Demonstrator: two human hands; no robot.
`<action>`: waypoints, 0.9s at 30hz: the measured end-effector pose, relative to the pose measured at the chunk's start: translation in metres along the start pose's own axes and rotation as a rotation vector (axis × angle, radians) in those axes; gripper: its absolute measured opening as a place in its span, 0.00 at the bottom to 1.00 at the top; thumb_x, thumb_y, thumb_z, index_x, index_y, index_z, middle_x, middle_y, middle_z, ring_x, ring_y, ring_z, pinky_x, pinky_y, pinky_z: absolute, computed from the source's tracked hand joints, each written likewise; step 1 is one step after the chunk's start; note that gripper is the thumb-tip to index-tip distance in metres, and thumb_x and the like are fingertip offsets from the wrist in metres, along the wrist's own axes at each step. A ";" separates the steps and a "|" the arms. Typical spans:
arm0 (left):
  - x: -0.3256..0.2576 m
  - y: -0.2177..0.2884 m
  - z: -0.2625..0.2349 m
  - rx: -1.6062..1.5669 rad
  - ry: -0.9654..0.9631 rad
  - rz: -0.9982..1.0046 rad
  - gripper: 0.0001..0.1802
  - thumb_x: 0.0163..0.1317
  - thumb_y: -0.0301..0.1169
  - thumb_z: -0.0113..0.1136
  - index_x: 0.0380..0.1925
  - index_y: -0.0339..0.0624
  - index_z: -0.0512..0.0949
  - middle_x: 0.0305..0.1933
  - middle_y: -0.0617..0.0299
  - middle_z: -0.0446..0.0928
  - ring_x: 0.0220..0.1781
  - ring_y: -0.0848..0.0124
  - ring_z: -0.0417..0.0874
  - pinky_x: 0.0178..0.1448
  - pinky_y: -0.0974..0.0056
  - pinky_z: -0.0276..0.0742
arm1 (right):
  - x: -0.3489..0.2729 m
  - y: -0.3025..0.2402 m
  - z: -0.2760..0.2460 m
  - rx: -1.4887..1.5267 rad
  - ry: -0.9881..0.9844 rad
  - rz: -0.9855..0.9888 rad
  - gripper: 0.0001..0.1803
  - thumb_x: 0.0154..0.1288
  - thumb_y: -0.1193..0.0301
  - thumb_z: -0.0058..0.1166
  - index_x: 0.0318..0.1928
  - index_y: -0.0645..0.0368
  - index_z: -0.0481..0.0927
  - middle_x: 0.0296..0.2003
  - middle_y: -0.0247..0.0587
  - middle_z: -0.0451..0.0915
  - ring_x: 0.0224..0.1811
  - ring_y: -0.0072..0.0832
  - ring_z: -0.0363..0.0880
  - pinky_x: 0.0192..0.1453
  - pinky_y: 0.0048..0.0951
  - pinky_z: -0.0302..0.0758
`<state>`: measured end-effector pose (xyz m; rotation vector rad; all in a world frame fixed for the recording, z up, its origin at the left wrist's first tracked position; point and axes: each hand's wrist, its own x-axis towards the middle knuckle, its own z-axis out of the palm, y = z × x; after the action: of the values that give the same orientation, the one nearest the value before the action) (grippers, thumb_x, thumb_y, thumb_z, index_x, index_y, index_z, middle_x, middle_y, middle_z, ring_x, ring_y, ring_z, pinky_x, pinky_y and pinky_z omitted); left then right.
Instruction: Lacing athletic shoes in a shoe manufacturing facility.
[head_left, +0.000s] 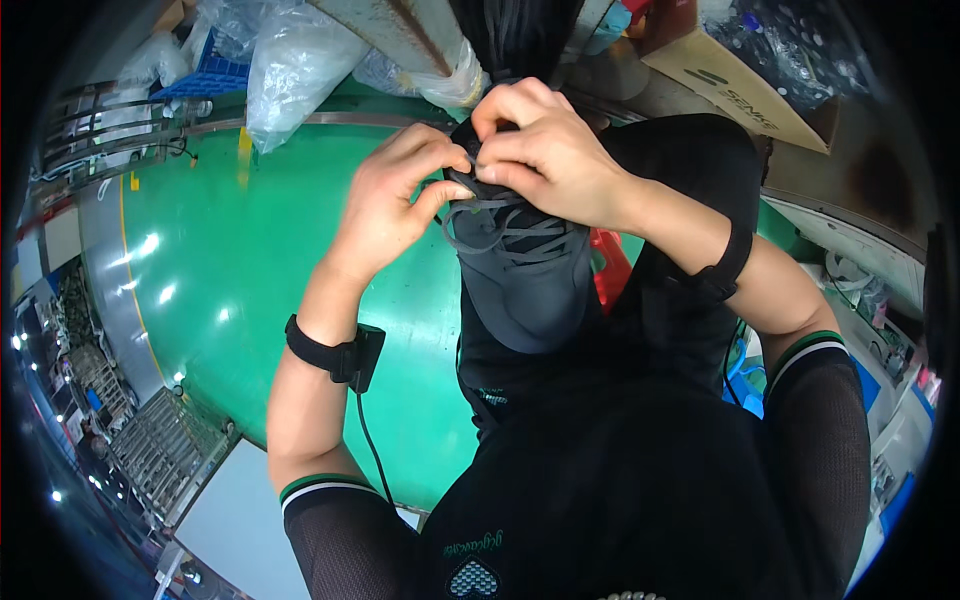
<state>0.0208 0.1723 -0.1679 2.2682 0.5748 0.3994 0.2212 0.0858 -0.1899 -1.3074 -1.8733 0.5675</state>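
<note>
A dark grey sneaker (525, 300) rests over my black-clothed lap, its toe pointing toward me. Grey shoelaces (530, 232) criss-cross its front, and a loose loop hangs at the left side. At the upper eyelets, my left hand (395, 195) is closed, thumb and fingers pinching the lace. Close beside it, almost touching, my right hand (545, 150) also pinches the lace near the tongue. The fingers hide most of the shoe's collar and the lace ends between them.
Green floor (200, 270) spreads to the left. Clear plastic bags (300, 70) hang at the upper left by a blue crate (212, 72). An open cardboard box (735, 88) stands at the upper right. Something red (608, 268) shows behind the shoe. A cable (372, 450) runs from my left wrist strap.
</note>
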 end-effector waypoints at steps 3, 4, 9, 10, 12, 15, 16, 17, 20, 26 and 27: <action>-0.007 0.001 -0.001 -0.235 -0.030 -0.187 0.10 0.52 0.23 0.67 0.35 0.38 0.79 0.36 0.64 0.74 0.39 0.73 0.75 0.47 0.68 0.72 | -0.001 0.024 -0.044 0.138 0.351 0.170 0.05 0.60 0.70 0.55 0.32 0.57 0.81 0.35 0.36 0.76 0.48 0.33 0.74 0.55 0.38 0.71; -0.011 -0.001 0.000 -0.403 -0.028 -0.310 0.09 0.53 0.22 0.66 0.35 0.38 0.79 0.37 0.67 0.73 0.40 0.76 0.73 0.49 0.70 0.71 | -0.012 0.023 -0.057 0.367 0.394 0.402 0.06 0.62 0.71 0.53 0.32 0.58 0.81 0.34 0.38 0.77 0.46 0.32 0.76 0.53 0.36 0.73; -0.021 0.000 0.017 -0.349 0.088 -0.259 0.11 0.52 0.24 0.67 0.37 0.42 0.80 0.32 0.67 0.70 0.40 0.74 0.72 0.50 0.68 0.69 | -0.020 -0.009 -0.022 -0.261 0.228 -0.086 0.06 0.51 0.73 0.63 0.32 0.55 0.83 0.37 0.35 0.79 0.47 0.35 0.75 0.51 0.38 0.72; -0.020 0.001 0.019 -0.362 0.085 -0.289 0.10 0.52 0.23 0.67 0.36 0.42 0.80 0.33 0.67 0.70 0.40 0.74 0.72 0.50 0.68 0.69 | -0.018 -0.020 -0.006 -0.307 0.199 -0.074 0.06 0.49 0.73 0.63 0.31 0.54 0.83 0.38 0.33 0.78 0.49 0.35 0.73 0.53 0.39 0.69; -0.019 -0.003 0.018 -0.377 0.026 -0.315 0.14 0.57 0.25 0.65 0.44 0.43 0.78 0.36 0.66 0.72 0.42 0.74 0.73 0.53 0.68 0.69 | -0.012 -0.021 0.015 -0.297 0.156 -0.066 0.06 0.48 0.73 0.63 0.31 0.54 0.83 0.41 0.31 0.78 0.52 0.35 0.71 0.56 0.41 0.66; -0.026 0.004 0.020 -0.944 0.183 -0.451 0.18 0.63 0.33 0.62 0.52 0.42 0.74 0.42 0.66 0.75 0.43 0.75 0.74 0.57 0.65 0.69 | -0.012 -0.004 0.016 -0.207 0.128 -0.081 0.05 0.49 0.73 0.63 0.29 0.54 0.81 0.44 0.31 0.76 0.54 0.36 0.68 0.57 0.41 0.66; -0.035 -0.004 0.020 -0.889 0.243 -0.453 0.24 0.68 0.47 0.55 0.56 0.44 0.71 0.44 0.65 0.76 0.48 0.73 0.75 0.61 0.60 0.68 | -0.014 -0.004 0.013 -0.178 0.121 -0.082 0.05 0.50 0.73 0.62 0.29 0.55 0.81 0.45 0.32 0.75 0.55 0.37 0.68 0.57 0.41 0.66; -0.048 -0.018 0.022 -0.873 0.258 -0.433 0.24 0.68 0.47 0.55 0.56 0.44 0.71 0.44 0.65 0.76 0.48 0.73 0.75 0.61 0.60 0.68 | -0.015 -0.006 0.008 -0.147 0.109 -0.084 0.04 0.51 0.74 0.62 0.29 0.56 0.80 0.46 0.32 0.74 0.55 0.38 0.67 0.58 0.41 0.66; -0.083 -0.061 0.050 -1.027 0.234 -1.028 0.29 0.70 0.54 0.47 0.57 0.42 0.70 0.49 0.60 0.78 0.56 0.68 0.76 0.62 0.60 0.69 | -0.022 -0.022 -0.016 -0.062 0.146 -0.113 0.05 0.50 0.75 0.61 0.27 0.56 0.78 0.49 0.39 0.72 0.56 0.44 0.65 0.60 0.42 0.65; -0.059 0.098 0.047 -1.703 0.193 -0.420 0.30 0.66 0.51 0.55 0.57 0.37 0.71 0.56 0.56 0.77 0.54 0.62 0.81 0.61 0.55 0.77 | -0.056 -0.121 -0.088 -0.167 0.081 -0.497 0.08 0.43 0.74 0.61 0.26 0.56 0.76 0.47 0.41 0.72 0.57 0.47 0.65 0.63 0.52 0.65; -0.071 0.112 0.045 -1.732 0.170 -0.341 0.30 0.65 0.48 0.59 0.57 0.36 0.71 0.56 0.56 0.77 0.54 0.63 0.81 0.62 0.55 0.76 | -0.061 -0.141 -0.104 -0.229 0.114 -0.581 0.09 0.42 0.73 0.62 0.28 0.55 0.78 0.46 0.40 0.72 0.57 0.44 0.67 0.65 0.55 0.65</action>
<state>0.0121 0.0396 -0.1235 0.4768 0.3783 0.5740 0.2324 -0.0298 -0.0459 -0.8386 -2.1339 -0.0242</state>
